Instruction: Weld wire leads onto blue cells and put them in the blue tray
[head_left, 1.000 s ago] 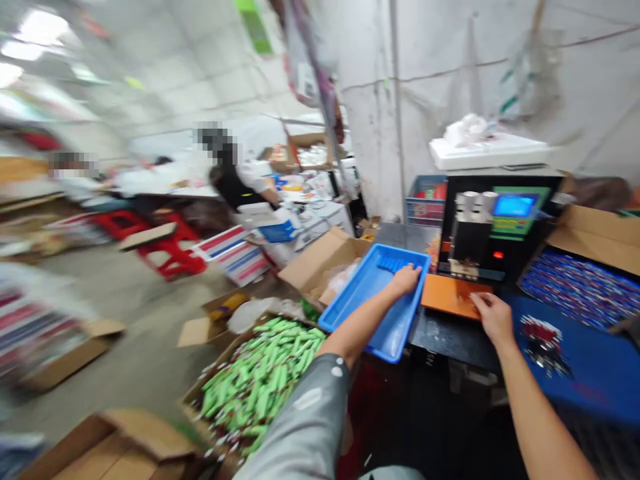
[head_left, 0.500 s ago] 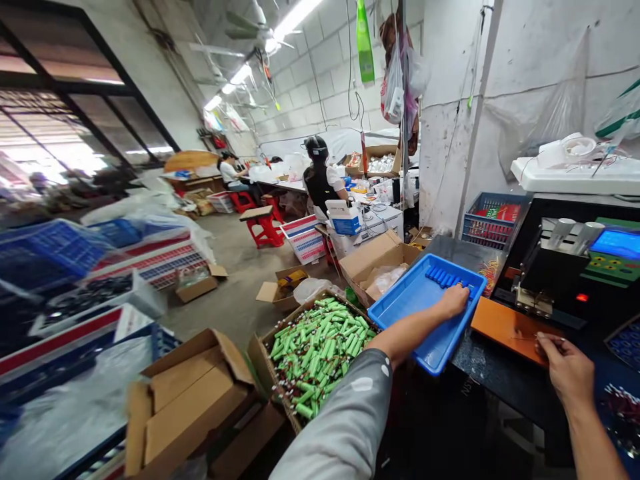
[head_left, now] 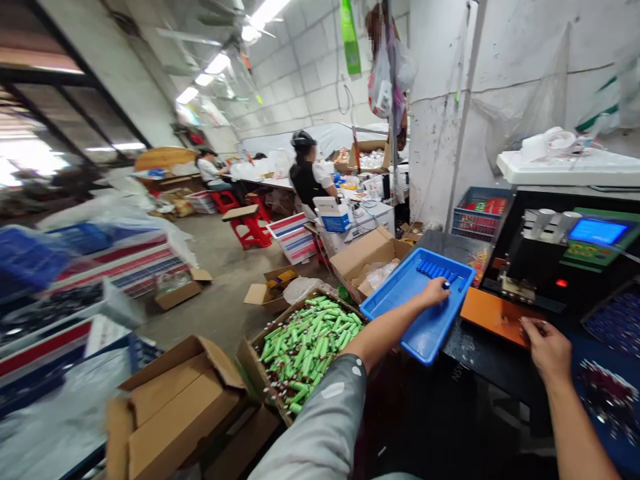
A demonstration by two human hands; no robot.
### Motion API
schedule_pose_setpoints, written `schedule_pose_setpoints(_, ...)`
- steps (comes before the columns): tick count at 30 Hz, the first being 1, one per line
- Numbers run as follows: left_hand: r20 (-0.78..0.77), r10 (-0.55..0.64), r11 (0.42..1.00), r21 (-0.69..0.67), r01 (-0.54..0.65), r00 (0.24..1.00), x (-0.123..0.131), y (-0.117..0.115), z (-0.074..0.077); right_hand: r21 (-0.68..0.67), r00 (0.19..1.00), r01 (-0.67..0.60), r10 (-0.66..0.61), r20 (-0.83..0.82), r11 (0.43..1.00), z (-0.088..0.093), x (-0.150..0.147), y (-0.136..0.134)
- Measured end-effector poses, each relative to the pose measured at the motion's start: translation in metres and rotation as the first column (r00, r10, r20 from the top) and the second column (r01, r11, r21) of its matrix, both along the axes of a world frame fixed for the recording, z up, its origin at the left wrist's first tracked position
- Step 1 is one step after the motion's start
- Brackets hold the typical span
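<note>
Workshop bench [head_left: 483,350]: left hand [head_left: 434,292] pinches blue cell [head_left: 445,285] over tray [head_left: 400,297]; right hand [head_left: 546,345] curled, grip unclear.

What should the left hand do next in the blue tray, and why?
Probably close on one of the blue cells and lift it toward the orange plate: the left hand rests at them in the blue tray, and the right hand touches that plate.

**Blue tray, green heap, orange plate**

The tray [head_left: 425,330] is bright blue, the row of cells [head_left: 437,270] in it a darker blue. The heaped cells [head_left: 310,340] in the brown cardboard box [head_left: 250,353] are green. The plate [head_left: 493,313] is plain orange, the machine [head_left: 530,260] black with a blue screen [head_left: 597,231]. The sleeve [head_left: 325,427] is grey with white spots, the stools [head_left: 250,227] red
</note>
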State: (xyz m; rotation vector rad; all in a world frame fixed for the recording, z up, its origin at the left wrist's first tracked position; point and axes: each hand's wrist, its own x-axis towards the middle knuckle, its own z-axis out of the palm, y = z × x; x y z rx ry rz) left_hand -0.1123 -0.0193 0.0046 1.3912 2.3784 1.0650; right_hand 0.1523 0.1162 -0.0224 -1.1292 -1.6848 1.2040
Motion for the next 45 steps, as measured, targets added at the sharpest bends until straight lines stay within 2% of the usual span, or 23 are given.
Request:
schedule_pose_setpoints(2, 0.037, 0.022, 1.0, 0.015, -0.023, 0.999, 0.001, -0.004, 0.004, -0.104, 1.0, -0.006, 0.004, -0.028, 0.995, 0.01, 0.001, -0.01)
schedule_pose_setpoints(5, 0.062, -0.003, 0.996, 0.093, -0.003, 0.998, 0.0, -0.004, 0.011, -0.132, 0.996, -0.048, 0.038, -0.078, 0.99, 0.02, -0.001, -0.021)
schedule_pose_setpoints(6, 0.068, -0.01, 0.987, 0.16, -0.001, 0.998, 0.0, -0.001, 0.013, -0.142, 0.994, -0.051, 0.037, -0.101, 0.989, 0.021, -0.003, -0.021)
schedule_pose_setpoints(8, 0.139, -0.142, 0.924, 0.375, 0.081, 0.98, 0.008, 0.006, 0.017, -0.132, 0.992, -0.056, 0.041, -0.117, 0.99, 0.019, -0.004, -0.02)
schedule_pose_setpoints(10, 0.213, -0.337, 0.86, 0.466, 0.208, 0.917, 0.024, 0.014, 0.019, -0.105, 0.992, -0.058, 0.045, -0.12, 0.993, 0.017, -0.005, -0.019)
schedule_pose_setpoints(12, 0.273, -0.46, 0.832, 0.466, 0.302, 0.845, 0.046, 0.021, 0.018, -0.109, 0.993, -0.046, 0.033, -0.114, 0.993, 0.016, -0.004, -0.021)
schedule_pose_setpoints(15, 0.315, -0.526, 0.828, 0.403, 0.391, 0.79, 0.075, 0.034, 0.011, -0.128, 0.989, -0.048, 0.03, -0.142, 0.991, 0.018, -0.003, -0.024)
schedule_pose_setpoints(17, 0.307, -0.541, 0.825, 0.372, 0.425, 0.783, 0.087, 0.043, 0.005, -0.145, 0.986, -0.065, 0.041, -0.162, 0.987, 0.019, -0.002, -0.026)
schedule_pose_setpoints(21, 0.274, -0.513, 0.837, 0.37, 0.403, 0.814, 0.097, 0.051, -0.002, -0.147, 0.975, -0.107, 0.075, -0.209, 0.983, 0.017, 0.0, -0.026)
schedule_pose_setpoints(24, 0.309, -0.556, 0.814, 0.39, 0.43, 0.772, 0.1, 0.05, -0.003, -0.135, 0.978, -0.102, 0.074, -0.196, 0.986, 0.014, -0.001, -0.024)
schedule_pose_setpoints(26, 0.298, -0.56, 0.808, 0.403, 0.43, 0.773, 0.102, 0.048, -0.003, -0.149, 0.981, -0.09, 0.062, -0.183, 0.985, 0.014, -0.003, -0.023)
schedule_pose_setpoints(30, 0.281, -0.545, 0.809, 0.423, 0.408, 0.79, 0.105, 0.049, -0.005, -0.207, 0.98, -0.071, 0.03, -0.197, 0.976, 0.022, -0.006, -0.022)
schedule_pose_setpoints(35, 0.329, -0.551, 0.804, 0.455, 0.382, 0.767, 0.107, 0.052, -0.013, -0.291, 0.959, -0.109, 0.024, -0.281, 0.95, 0.035, -0.012, -0.02)
schedule_pose_setpoints(38, 0.369, -0.544, 0.81, 0.467, 0.356, 0.754, 0.108, 0.051, -0.015, -0.268, 0.957, -0.138, 0.059, -0.284, 0.954, 0.037, -0.019, -0.016)
schedule_pose_setpoints(45, 0.341, -0.555, 0.791, 0.497, 0.356, 0.759, 0.107, 0.051, -0.014, -0.172, 0.978, -0.134, 0.103, -0.179, 0.976, 0.029, -0.03, -0.007)
